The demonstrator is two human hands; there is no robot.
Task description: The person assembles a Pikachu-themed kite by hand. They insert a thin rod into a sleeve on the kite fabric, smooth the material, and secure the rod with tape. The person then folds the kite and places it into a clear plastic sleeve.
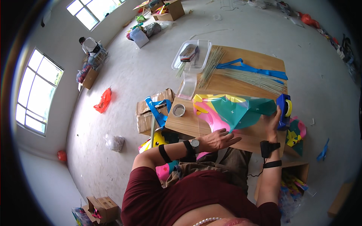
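Note:
A thin printed plastic sheet [241,113] in teal, pink and yellow lies bunched and partly raised over the near part of the wooden table [184,126]. My right hand [272,120] grips its right end, beside the blue tape dispenser [283,111] with a yellow roll; part of the fingers is hidden. At the sheet's lower edge, my left hand [219,141] is open, palm down, with its fingers stretched to the right. Whether it touches the sheet I cannot tell.
Bundled thin sticks [212,66], blue ribbon strips [256,69] and a clear plastic bin [205,49] with a small box lie at the table's far side. A tape roll [178,110] sits at its left edge. A cardboard box [145,116] stands left; an open carton [298,173] stands lower right.

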